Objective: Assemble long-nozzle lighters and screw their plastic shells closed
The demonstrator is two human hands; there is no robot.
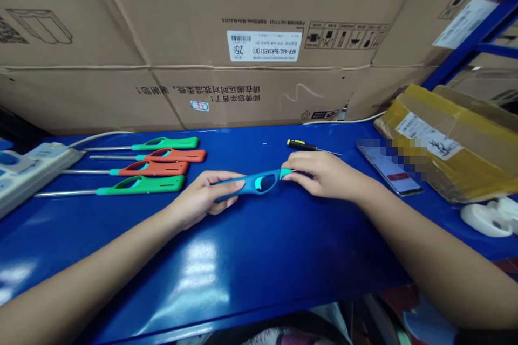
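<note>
My left hand (210, 197) is wrapped round the handle of a blue long-neck lighter (265, 184), thumb on top. The lighter has a loop opening with a teal trigger inside. At its right end sits a teal tip (285, 172), which my right hand (318, 175) pinches between thumb and fingers. No metal tube shows on this lighter; my right fingers cover what lies past the tip. Beyond my right hand lies a screwdriver (301, 145) with a black and yellow handle. Several green and orange long-neck lighters (151, 184) lie side by side left of my left hand.
A white power strip (36, 172) stands at the left edge of the blue table (259, 259). To the right are a phone (388, 167), a taped cardboard parcel (449, 143) and a white object (488, 218). A large cardboard box (194, 21) walls off the back.
</note>
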